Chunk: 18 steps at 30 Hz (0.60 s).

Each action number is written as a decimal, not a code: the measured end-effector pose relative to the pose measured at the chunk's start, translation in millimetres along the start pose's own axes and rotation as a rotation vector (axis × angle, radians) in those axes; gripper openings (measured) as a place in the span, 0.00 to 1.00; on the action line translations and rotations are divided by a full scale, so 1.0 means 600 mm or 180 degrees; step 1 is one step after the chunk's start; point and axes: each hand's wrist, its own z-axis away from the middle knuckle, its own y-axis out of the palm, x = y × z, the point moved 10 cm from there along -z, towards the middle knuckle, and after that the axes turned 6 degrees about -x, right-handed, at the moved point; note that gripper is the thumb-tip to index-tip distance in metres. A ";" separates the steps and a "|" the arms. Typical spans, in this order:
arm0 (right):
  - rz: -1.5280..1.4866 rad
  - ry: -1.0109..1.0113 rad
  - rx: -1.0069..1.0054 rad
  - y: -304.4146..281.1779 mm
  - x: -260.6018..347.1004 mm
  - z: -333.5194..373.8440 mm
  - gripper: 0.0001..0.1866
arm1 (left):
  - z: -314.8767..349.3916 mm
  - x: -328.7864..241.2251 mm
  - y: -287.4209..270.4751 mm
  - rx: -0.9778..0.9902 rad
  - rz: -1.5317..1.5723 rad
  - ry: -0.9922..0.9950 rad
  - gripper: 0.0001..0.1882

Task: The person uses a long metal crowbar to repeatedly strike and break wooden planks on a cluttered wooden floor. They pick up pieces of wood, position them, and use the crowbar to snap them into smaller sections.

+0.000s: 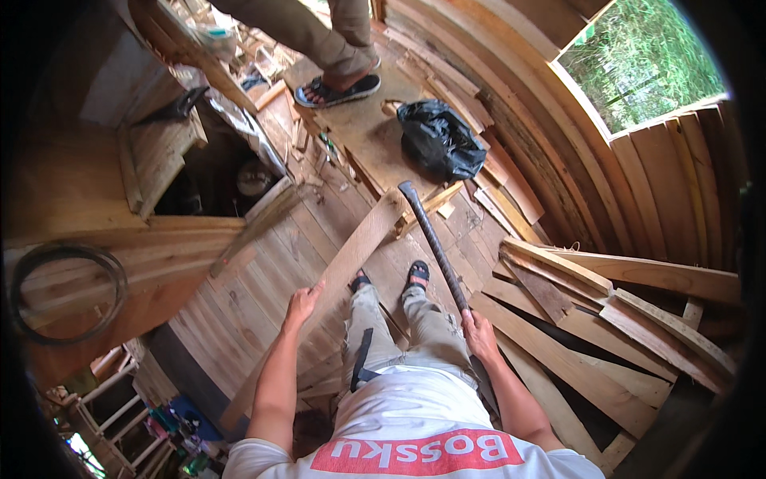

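My left hand (302, 306) is closed on the edge of a long, light-brown wooden plank (356, 246). The plank slants from beside my left forearm up to the middle of the view, where its far end is rounded. In my right hand (478, 335) is a long dark rod (434, 242) with a spiral-ribbed surface and a flared knob at its far end. My fingers wrap round it, and its lower part runs back beside my right forearm, partly hidden. The knob appears close to the plank's far end; whether they touch I cannot tell.
Another person's sandaled foot (338, 89) stands on a raised board ahead, beside a black plastic bag (441, 140). Loose planks (570, 363) are piled at right. An open hatch (215, 180) lies left, near a coiled black hose (68, 294). A window opening (642, 64) is upper right.
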 end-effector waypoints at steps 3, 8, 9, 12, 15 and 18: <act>0.0191 0.0228 0.0169 0.031 -0.002 -0.014 0.31 | -0.020 0.000 0.005 -0.0086 -0.0181 -0.0090 0.44; 0.0385 0.0195 0.0129 0.059 0.022 -0.038 0.31 | -0.050 0.007 -0.008 -0.0157 -0.0475 -0.0091 0.44; 0.0451 0.0155 0.0086 0.060 0.029 -0.043 0.31 | -0.053 -0.001 -0.017 -0.0128 -0.0476 -0.0071 0.44; 0.0646 0.0153 0.0072 0.063 0.049 -0.052 0.30 | -0.064 -0.009 -0.029 -0.0100 -0.0515 -0.0008 0.44; 0.0847 0.0016 0.0014 0.069 0.059 -0.064 0.29 | -0.082 -0.003 -0.039 -0.0171 -0.0625 0.0049 0.44; 0.1009 0.0076 0.0062 0.080 0.064 -0.079 0.29 | -0.086 -0.011 -0.057 -0.0181 -0.0683 0.0056 0.44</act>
